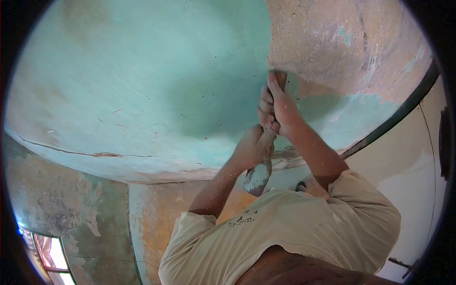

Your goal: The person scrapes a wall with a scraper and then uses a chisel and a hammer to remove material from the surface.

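Observation:
My right hand (285, 107) is closed around a brown, flat-ended hand tool (281, 80) that looks like a scraper, its top end up against the painted wall (190, 61). Just below it, my left hand (256, 147) wraps round the lower part of the same tool, with the two hands touching. The fingers hide most of the handle. Around the tool the teal paint meets a bare, brownish patch (323, 47) with a ragged edge. Under my left hand shows a grey-white, dusty shape (258, 178).
A long crack (95, 154) runs along the lower left of the teal surface. A dark edge strip (394, 121) borders it at right, beside a pale panel (413, 166). Peeling wall (66, 204) and a bright window (54, 251) lie at lower left.

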Tool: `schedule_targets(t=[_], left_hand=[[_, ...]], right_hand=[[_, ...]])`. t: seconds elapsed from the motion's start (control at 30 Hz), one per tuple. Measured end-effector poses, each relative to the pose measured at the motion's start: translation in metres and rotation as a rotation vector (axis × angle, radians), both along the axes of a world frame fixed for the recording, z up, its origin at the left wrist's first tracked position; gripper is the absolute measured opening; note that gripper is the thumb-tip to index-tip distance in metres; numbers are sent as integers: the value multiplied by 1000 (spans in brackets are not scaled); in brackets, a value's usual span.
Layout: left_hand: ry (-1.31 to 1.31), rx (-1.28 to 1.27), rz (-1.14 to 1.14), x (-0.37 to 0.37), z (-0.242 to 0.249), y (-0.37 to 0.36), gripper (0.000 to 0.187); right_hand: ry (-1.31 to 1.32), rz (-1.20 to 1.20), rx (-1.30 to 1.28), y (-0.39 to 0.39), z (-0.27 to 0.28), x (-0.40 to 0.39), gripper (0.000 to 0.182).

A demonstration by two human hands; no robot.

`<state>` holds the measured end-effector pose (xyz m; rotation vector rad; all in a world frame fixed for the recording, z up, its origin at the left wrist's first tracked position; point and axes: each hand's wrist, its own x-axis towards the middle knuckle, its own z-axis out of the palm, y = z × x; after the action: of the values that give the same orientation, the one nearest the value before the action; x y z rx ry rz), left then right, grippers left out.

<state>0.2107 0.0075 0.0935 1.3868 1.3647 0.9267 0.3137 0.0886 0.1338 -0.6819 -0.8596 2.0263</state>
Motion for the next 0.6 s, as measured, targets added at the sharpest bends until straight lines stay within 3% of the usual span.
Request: schedule_targets(t=[0.17,0.23,0.47,0.57,0.6], left_hand=[[84,97,-95,-2,-19,-2,56],[-21,-55,-89,0,-10,-4,55],[-57,9,-19,5,-25,-5,56],[-27,-41,-3,1,21,-5,54],[12,-55,-35,-4,14,-1,55]], right_hand=[[-25,20,-56,-2,-24,4,56],[0,32,-60,-3,-20,3,56],[-16,35,-44,0,-17,3,55],[39,45,2,2,-1,-1,55],[66,49,24,2,3,-2,55]])
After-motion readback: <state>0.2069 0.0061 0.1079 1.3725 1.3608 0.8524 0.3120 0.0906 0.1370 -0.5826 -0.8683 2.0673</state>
